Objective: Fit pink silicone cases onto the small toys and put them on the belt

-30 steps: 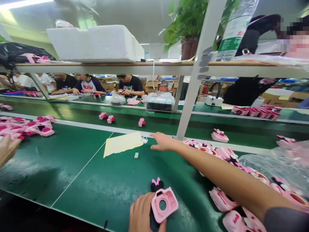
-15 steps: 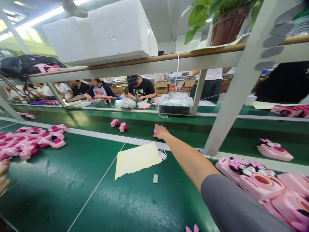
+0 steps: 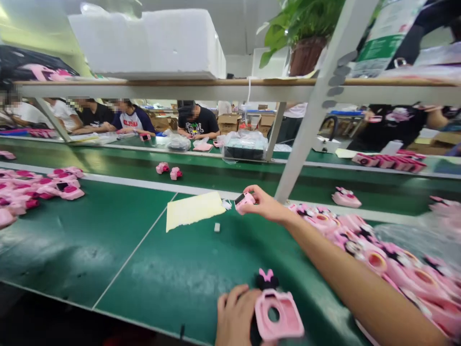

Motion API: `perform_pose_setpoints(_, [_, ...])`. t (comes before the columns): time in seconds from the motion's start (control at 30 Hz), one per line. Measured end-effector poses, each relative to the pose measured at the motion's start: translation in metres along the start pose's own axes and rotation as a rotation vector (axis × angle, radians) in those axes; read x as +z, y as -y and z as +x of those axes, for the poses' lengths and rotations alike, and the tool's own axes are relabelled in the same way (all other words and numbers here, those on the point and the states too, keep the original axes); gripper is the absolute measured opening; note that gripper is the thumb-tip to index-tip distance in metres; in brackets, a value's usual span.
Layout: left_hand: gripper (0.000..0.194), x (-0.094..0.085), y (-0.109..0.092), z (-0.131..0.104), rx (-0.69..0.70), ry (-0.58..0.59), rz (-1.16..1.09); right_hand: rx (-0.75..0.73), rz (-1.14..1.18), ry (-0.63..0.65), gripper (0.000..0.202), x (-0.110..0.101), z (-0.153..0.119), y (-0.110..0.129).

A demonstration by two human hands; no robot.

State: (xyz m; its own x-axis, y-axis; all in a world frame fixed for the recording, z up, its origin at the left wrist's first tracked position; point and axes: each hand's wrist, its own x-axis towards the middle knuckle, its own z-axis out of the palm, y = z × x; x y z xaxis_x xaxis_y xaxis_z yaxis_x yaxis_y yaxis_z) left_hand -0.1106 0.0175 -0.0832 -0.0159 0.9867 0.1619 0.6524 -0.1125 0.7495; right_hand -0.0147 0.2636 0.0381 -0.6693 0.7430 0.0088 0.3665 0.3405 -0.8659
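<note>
Raised over the bench beyond the yellow paper's right end, my right hand [image 3: 264,204] pinches a small pink camera [image 3: 245,203] with a dark screen. Near the bench's front edge, my left hand [image 3: 237,315] grips a pink camera-shaped cover [image 3: 280,315] by its left side. The cover has a round hole and a black piece with a pink bow on top. Torn yellow paper [image 3: 194,210] lies flat, with a small white block [image 3: 216,227] close by.
Pink covers with mouse figures [image 3: 376,259] are heaped at the right. Small pink cameras [image 3: 43,185] crowd the far left; two more [image 3: 175,173] lie on the belt [image 3: 212,180]. A slanted post [image 3: 302,125] supports the shelf. Other people sit across.
My right hand has come back from the belt with a small pink camera, now lifted. My left hand has entered the view holding a cover. The view has turned right and down.
</note>
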Motion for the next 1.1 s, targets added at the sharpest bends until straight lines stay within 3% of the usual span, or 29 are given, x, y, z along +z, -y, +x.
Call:
perform_pose_setpoints(0.07, [0.057,-0.005,-0.003,-0.006,0.066,0.044,0.006,-0.024,0.252,0.133,0.067,0.0,-0.068,0.01])
perform_pose_setpoints(0.13, [0.059,-0.009,-0.006,-0.011,0.079,0.056,0.02,-0.007,0.338,0.269,0.071,0.005,-0.124,0.012])
perform_pose_setpoints(0.2, [0.058,-0.009,-0.009,-0.014,0.07,0.048,0.033,0.028,0.314,0.349,0.068,0.012,-0.163,0.007])
perform_pose_setpoints(0.27, [0.056,-0.008,-0.011,-0.015,0.06,0.039,0.038,0.057,0.261,0.379,0.063,0.018,-0.184,-0.003])
perform_pose_setpoints(0.5, [0.057,-0.009,-0.015,-0.013,0.031,0.056,0.027,-0.038,-0.04,0.358,0.06,0.016,-0.189,-0.021])
perform_pose_setpoints(0.7, [0.064,-0.014,-0.023,-0.01,0.002,0.114,0.042,-0.089,-0.055,0.625,0.06,-0.001,-0.165,-0.024])
perform_pose_setpoints(0.8, [0.061,-0.015,-0.025,-0.008,-0.023,0.123,0.048,-0.042,0.017,0.665,0.061,0.0,-0.163,-0.037])
perform_pose_setpoints(1.1, [0.064,-0.011,-0.027,-0.005,-0.049,0.111,0.044,0.045,0.339,0.291,0.056,0.027,-0.196,-0.08])
